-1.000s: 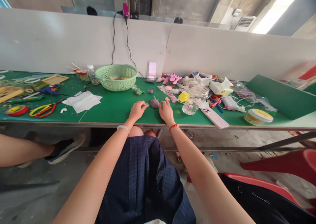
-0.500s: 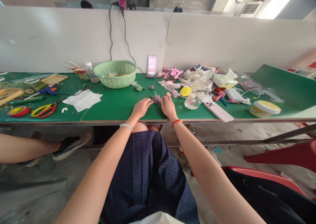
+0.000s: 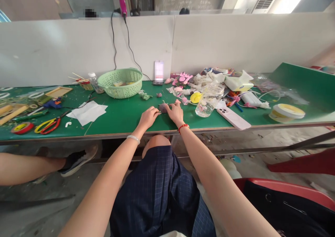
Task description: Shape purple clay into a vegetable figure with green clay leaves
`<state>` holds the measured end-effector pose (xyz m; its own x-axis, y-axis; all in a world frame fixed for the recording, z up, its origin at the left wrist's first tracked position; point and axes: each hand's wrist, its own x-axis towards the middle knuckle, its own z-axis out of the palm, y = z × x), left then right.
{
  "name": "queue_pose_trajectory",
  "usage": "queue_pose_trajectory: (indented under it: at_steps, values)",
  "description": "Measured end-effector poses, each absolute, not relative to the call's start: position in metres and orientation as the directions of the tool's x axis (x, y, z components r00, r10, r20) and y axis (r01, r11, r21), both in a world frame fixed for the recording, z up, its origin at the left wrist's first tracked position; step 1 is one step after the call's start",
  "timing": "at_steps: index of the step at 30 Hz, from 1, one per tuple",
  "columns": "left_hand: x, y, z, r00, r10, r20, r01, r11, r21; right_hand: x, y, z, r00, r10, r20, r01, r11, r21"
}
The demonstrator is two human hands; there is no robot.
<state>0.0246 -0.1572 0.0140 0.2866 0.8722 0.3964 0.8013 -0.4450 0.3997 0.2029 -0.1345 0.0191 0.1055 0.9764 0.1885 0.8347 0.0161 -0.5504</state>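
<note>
A greyish-purple lump [image 3: 162, 107], apparently soft clay, lies on the green tabletop [image 3: 125, 115] between my two hands. My right hand [image 3: 176, 113] is curled against the right side of this lump, thumb and fingertips gripping it. Just left of the lump, my left hand [image 3: 149, 117] has its fingertips pinched together. Whatever is in that pinch is too small to make out. Behind the right fingers sits a small pink piece [image 3: 177, 101]. Farther back are a smaller purple bit [image 3: 158, 95] and a crumpled green piece [image 3: 145, 95].
A green basket [image 3: 120, 93] and a propped phone [image 3: 158, 71] stand at the back. To the right are a clear water jar [image 3: 208, 104], a pink phone [image 3: 234, 117] and a lidded tub [image 3: 286, 112]. White paper [image 3: 87, 113] and scissors [image 3: 49, 124] lie left. A neighbour's leg [image 3: 31, 169] shows below.
My right hand has moved left onto the lump and covers more of it. The left hand has dropped slightly away from the lump's edge. The camera view has shifted a little.
</note>
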Motion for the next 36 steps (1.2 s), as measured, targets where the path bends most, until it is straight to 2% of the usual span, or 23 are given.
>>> queue_pose_trajectory:
  at_steps: [8, 10, 13, 15, 17, 21, 25, 29, 32, 36]
  values:
    - [0.028, -0.138, 0.015, 0.312, 0.863, 0.397, 0.778, -0.472, 0.415, 0.2, -0.129, 0.017, 0.146, 0.97, 0.195, 0.78, 0.009, -0.626]
    - [0.029, -0.132, 0.014, 0.301, 0.853, 0.427, 0.762, -0.484, 0.43, 0.201, -0.124, 0.013, 0.16, 0.957, 0.243, 0.758, 0.039, -0.652]
    - [0.028, -0.128, 0.011, 0.281, 0.828, 0.485, 0.724, -0.515, 0.46, 0.202, -0.121, 0.006, 0.159, 0.898, 0.41, 0.716, 0.181, -0.674]
    - [0.027, -0.128, 0.008, 0.262, 0.812, 0.521, 0.691, -0.535, 0.487, 0.202, -0.124, 0.003, 0.077, 0.842, 0.534, 0.715, 0.327, -0.618]
    - [0.026, -0.128, 0.005, 0.234, 0.805, 0.545, 0.662, -0.543, 0.518, 0.199, -0.128, 0.002, -0.068, 0.793, 0.605, 0.739, 0.448, -0.503]
    - [0.024, -0.127, 0.002, 0.199, 0.798, 0.568, 0.614, -0.554, 0.563, 0.191, -0.133, 0.002, -0.288, 0.76, 0.583, 0.799, 0.527, -0.292]
    - [0.023, -0.127, 0.002, 0.216, 0.783, 0.584, 0.595, -0.58, 0.557, 0.188, -0.135, 0.004, -0.326, 0.766, 0.554, 0.823, 0.519, -0.233]
    - [0.024, -0.128, 0.004, 0.209, 0.777, 0.594, 0.576, -0.589, 0.567, 0.189, -0.137, 0.009, -0.279, 0.803, 0.527, 0.84, 0.47, -0.272]
    - [0.025, -0.128, 0.004, 0.168, 0.815, 0.555, 0.502, -0.555, 0.663, 0.192, -0.135, 0.012, -0.073, 0.864, 0.499, 0.874, 0.297, -0.385]
    - [0.023, -0.123, 0.005, -0.003, 0.909, 0.416, 0.34, -0.391, 0.855, 0.194, -0.129, 0.012, 0.219, 0.925, 0.31, 0.849, -0.024, -0.528]
